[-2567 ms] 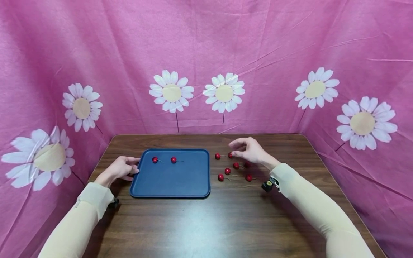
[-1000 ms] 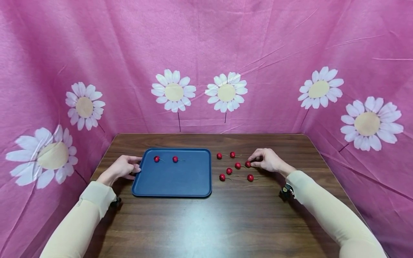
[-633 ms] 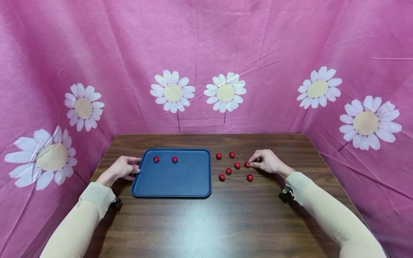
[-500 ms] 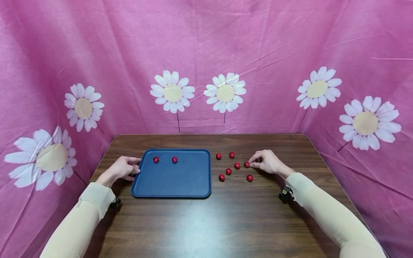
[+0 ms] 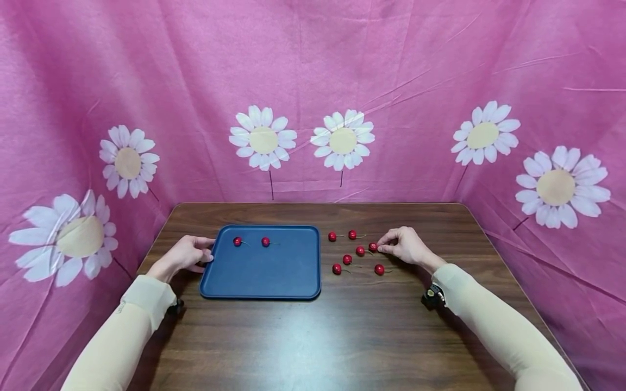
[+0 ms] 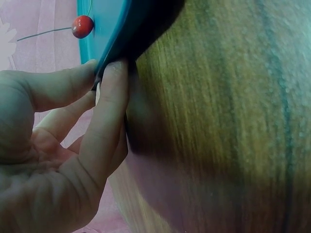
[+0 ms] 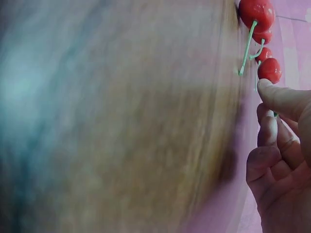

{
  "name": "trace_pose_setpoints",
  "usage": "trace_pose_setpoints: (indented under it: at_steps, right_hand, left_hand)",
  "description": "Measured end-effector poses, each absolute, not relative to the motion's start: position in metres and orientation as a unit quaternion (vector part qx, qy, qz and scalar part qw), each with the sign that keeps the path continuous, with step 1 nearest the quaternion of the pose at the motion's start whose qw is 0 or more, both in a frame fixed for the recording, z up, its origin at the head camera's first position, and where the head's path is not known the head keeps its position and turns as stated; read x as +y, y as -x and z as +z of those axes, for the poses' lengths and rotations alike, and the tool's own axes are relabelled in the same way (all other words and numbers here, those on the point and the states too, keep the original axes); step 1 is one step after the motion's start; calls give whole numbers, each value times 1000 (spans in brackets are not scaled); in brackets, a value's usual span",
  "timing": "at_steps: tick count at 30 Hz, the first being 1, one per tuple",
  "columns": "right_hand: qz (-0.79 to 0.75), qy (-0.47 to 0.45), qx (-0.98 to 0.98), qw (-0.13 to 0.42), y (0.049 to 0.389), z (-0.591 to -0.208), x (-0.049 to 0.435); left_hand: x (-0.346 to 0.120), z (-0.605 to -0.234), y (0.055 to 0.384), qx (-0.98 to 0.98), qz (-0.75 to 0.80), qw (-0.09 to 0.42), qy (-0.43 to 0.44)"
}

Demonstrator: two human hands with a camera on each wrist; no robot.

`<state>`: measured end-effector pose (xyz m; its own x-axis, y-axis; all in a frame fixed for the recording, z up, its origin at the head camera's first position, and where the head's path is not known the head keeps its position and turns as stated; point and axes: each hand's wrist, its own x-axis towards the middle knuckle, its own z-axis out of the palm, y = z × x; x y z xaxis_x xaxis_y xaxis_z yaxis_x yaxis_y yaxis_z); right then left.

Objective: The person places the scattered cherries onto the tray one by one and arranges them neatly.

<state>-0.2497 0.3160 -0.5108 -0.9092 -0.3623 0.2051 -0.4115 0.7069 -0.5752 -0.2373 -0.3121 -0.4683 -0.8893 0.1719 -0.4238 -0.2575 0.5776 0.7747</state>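
Note:
My left hand (image 5: 183, 253) pinches the left rim of a dark blue tray (image 5: 259, 277), thumb and fingers on either side of the edge in the left wrist view. Two red cherries with stems lie toward the tray's back, one left (image 5: 237, 241) and one right (image 5: 265, 241). To the right of the tray, my right hand (image 5: 406, 245) pinches a red cherry (image 5: 373, 246) between thumb and fingertips. In the right wrist view the held cherry (image 7: 269, 70) sits at the thumb tip, and a bit of green stem shows among the fingers.
Several more stemmed cherries lie loose between tray and right hand, the closest one (image 5: 360, 251) just left of the held cherry and another (image 5: 379, 269) nearer the front. The brown wooden table (image 5: 303, 347) ends at a pink curtain (image 5: 415, 65) printed with daisies.
My right hand has moved rightward from a cherry at the back to the one now pinched, which has since shifted slightly left and back. My left hand stays on the tray rim.

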Motion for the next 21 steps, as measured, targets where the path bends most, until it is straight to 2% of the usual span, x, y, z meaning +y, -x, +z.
trace_pose_setpoints:
  at_steps: [21]
  right_hand:
    - [374,-183,-909,22,267,-491,278]
  left_hand:
    - [-313,-469,239,859,454,235,25]
